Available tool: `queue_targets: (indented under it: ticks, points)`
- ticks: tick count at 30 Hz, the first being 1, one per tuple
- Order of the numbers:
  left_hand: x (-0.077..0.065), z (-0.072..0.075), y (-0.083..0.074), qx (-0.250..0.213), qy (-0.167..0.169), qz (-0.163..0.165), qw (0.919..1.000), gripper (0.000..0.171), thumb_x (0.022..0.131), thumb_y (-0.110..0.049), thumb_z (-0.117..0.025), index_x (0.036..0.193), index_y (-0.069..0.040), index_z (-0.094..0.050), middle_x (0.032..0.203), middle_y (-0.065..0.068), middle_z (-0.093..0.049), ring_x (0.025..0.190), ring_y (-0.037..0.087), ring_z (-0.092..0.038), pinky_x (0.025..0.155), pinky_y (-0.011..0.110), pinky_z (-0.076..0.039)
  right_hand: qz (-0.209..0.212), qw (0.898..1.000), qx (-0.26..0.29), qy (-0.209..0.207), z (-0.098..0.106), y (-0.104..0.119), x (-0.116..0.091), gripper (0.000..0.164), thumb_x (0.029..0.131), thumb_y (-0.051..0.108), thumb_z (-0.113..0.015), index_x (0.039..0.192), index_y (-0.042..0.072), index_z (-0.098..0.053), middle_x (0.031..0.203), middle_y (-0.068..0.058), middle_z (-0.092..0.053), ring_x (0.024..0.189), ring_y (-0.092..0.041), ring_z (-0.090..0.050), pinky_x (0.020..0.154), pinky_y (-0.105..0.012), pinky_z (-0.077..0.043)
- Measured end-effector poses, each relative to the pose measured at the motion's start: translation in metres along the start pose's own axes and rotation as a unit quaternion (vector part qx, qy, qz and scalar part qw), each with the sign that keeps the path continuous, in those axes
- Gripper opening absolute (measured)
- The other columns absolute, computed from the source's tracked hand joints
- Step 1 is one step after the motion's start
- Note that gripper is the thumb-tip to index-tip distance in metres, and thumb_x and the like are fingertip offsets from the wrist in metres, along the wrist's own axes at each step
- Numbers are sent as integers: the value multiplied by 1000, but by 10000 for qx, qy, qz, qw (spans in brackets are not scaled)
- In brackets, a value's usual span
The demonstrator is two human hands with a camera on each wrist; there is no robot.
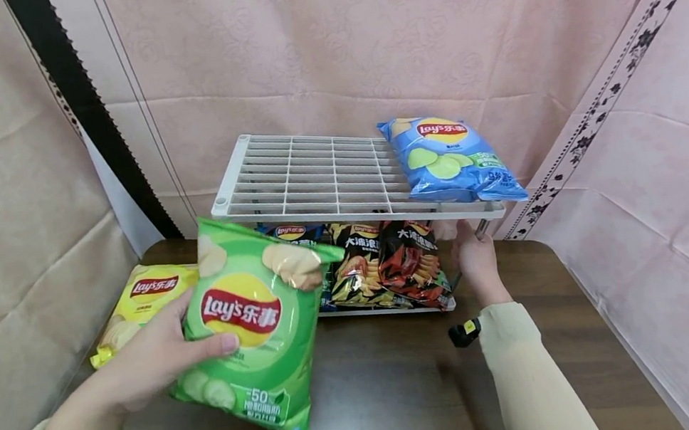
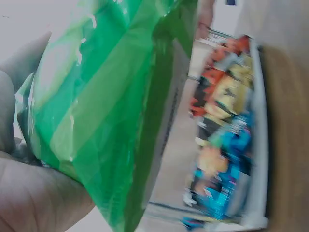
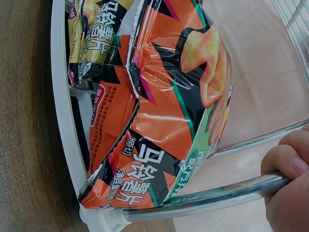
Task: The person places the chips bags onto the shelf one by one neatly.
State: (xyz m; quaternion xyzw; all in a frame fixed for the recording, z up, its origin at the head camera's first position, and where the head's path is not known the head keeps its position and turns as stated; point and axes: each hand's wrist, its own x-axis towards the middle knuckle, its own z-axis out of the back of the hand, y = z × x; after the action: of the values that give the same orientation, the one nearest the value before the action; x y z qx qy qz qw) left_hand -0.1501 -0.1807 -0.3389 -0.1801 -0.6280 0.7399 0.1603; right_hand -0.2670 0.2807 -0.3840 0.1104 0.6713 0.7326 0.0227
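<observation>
My left hand grips a green bag of Lay's potato chips by its left side, thumb across the front. The bag is held upright and slightly tilted, in front of the left part of a white two-tier rack. My right hand holds the rack's metal post at the front right, just under the upper shelf. Right beside that post, a red-orange chip bag fills much of the right wrist view. In the left wrist view the green bag hides most of the left hand's fingers.
A blue Lay's bag lies on the upper shelf's right end. On the lower shelf stand a black-and-gold bag and a dark blue one, partly hidden. A yellow Lay's bag lies at left on the brown table.
</observation>
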Motion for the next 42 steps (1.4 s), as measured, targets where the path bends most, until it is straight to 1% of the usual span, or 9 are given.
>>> queue_targets:
  ticks: [6, 11, 15, 18, 21, 29, 38, 39, 42]
  points:
    - [12, 0, -33, 283, -424, -741, 9959, 51, 91, -11, -69, 132, -9, -39, 115, 18, -60, 93, 32, -66, 76, 42, -55, 33, 9999, -101, -72, 1, 0, 0, 55, 105, 42, -35, 58, 12, -36, 47, 2, -33, 40, -15, -28, 42, -33, -26]
    - [25, -1, -52, 210, -586, -1009, 9929, 52, 92, -14, -68, 135, -12, -38, 119, 16, -58, 98, 32, -65, 78, 42, -54, 5, 9994, -329, -120, 1, 0, 0, 56, 103, 46, -35, 64, 8, -48, 47, 2, -35, 40, -16, -30, 41, -34, -26]
    - [38, -5, -63, 56, -901, -1103, 9898, 56, 91, -18, -70, 136, -13, -37, 122, 15, -55, 101, 30, -63, 79, 40, -54, 78, 9993, -361, -104, 3, 0, -1, 51, 104, 45, -34, 88, 6, -63, 47, 2, -35, 40, -16, -29, 41, -34, -26]
    - [48, -6, -73, -144, -1068, -1203, 9869, 55, 92, -20, -69, 136, -15, -37, 125, 14, -54, 104, 30, -62, 80, 39, -54, 92, 9997, -226, -35, 5, -1, -2, 45, 105, 42, -33, 108, 7, -62, 48, 2, -35, 40, -16, -29, 41, -34, -26]
    - [58, -6, -82, -265, -1189, -1353, 9833, 55, 92, -22, -69, 137, -16, -37, 127, 14, -54, 106, 30, -61, 80, 38, -54, 71, 9999, -150, -27, 6, -2, -2, 44, 105, 41, -33, 114, 8, -61, 48, 3, -35, 40, -16, -29, 40, -33, -26]
    - [88, -7, -104, -771, -1382, -1452, 9767, 69, 86, -28, -75, 140, -16, -34, 129, 14, -53, 107, 30, -61, 79, 36, -54, 45, 9999, -69, -95, 4, -2, -2, 41, 104, 43, -35, 96, 13, -62, 48, 2, -35, 39, -15, -30, 40, -33, -26]
    - [113, -5, -119, -1114, -1391, -1317, 9751, 71, 84, -33, -76, 138, -14, -33, 127, 14, -53, 106, 29, -62, 80, 37, -54, 46, 9997, -232, -21, 4, -1, -5, 38, 105, 41, -33, 113, 14, -59, 50, 1, -34, 40, -16, -29, 40, -33, -26]
    - [116, -6, -120, -1144, -1366, -1276, 9757, 72, 84, -33, -77, 137, -14, -33, 127, 14, -54, 105, 29, -63, 79, 38, -54, 48, 9995, -306, -59, 3, -1, -5, 40, 105, 41, -33, 109, 14, -62, 49, 1, -34, 40, -16, -29, 40, -34, -26]
    - [123, -7, -123, -1129, -1325, -1210, 9773, 72, 82, -35, -78, 137, -14, -35, 125, 15, -55, 101, 30, -65, 78, 40, -54, 35, 9991, -391, -152, 1, 0, -5, 51, 105, 43, -34, 73, 10, -57, 46, 1, -33, 40, -18, -27, 41, -35, -26]
